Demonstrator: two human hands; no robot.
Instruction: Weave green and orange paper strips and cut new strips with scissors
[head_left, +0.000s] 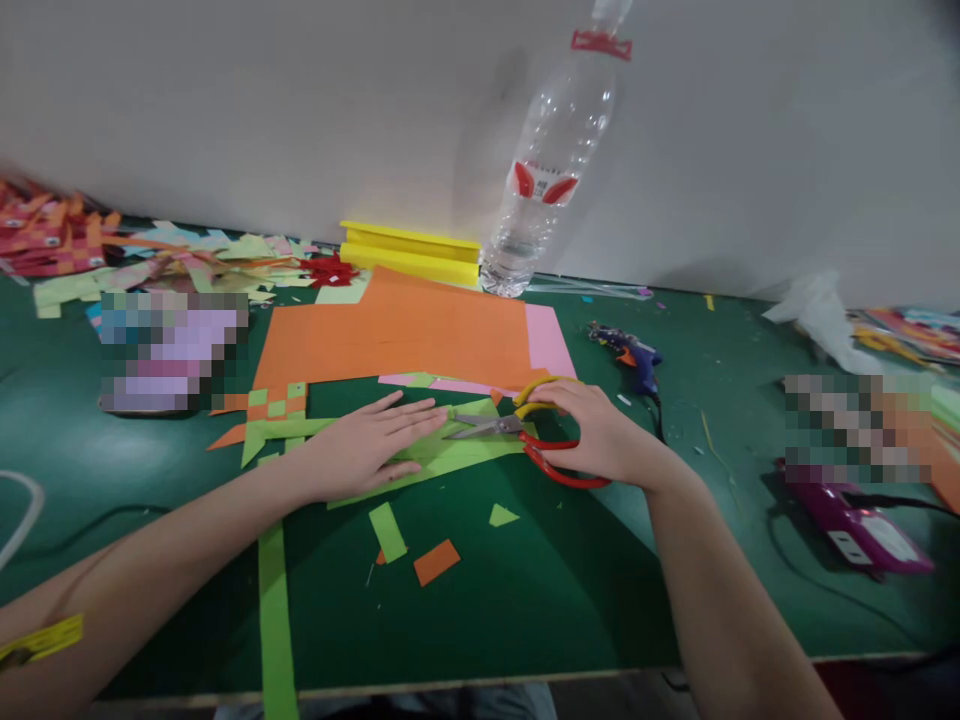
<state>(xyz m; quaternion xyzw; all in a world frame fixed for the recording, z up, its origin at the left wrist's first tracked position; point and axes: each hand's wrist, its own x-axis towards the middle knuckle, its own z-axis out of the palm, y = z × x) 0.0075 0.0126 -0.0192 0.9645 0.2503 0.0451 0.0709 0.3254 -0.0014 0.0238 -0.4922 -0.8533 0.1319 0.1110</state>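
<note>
My left hand (pixel 371 445) lies flat, fingers stretched out, on light green paper strips (pixel 450 455) in the middle of the green table (pixel 525 600). My right hand (pixel 600 435) is closed around the red and yellow handles of a pair of scissors (pixel 525 430). The scissor blades point left toward my left fingertips, over the green strips. A woven green and orange paper piece (pixel 277 410) lies just left of my left hand. A large orange sheet (pixel 405 330) sits behind both hands, with a pink sheet (pixel 551 340) under its right edge.
A clear plastic bottle (pixel 544 170) stands by the wall beside folded yellow paper (pixel 409 252). A blue glue gun (pixel 634 355) lies right of the scissors, a purple glue gun (pixel 855 525) farther right. Paper scraps (pixel 435 560) and a long green strip (pixel 276 620) lie near the front edge. Cut paper is piled at the left rear (pixel 187 262).
</note>
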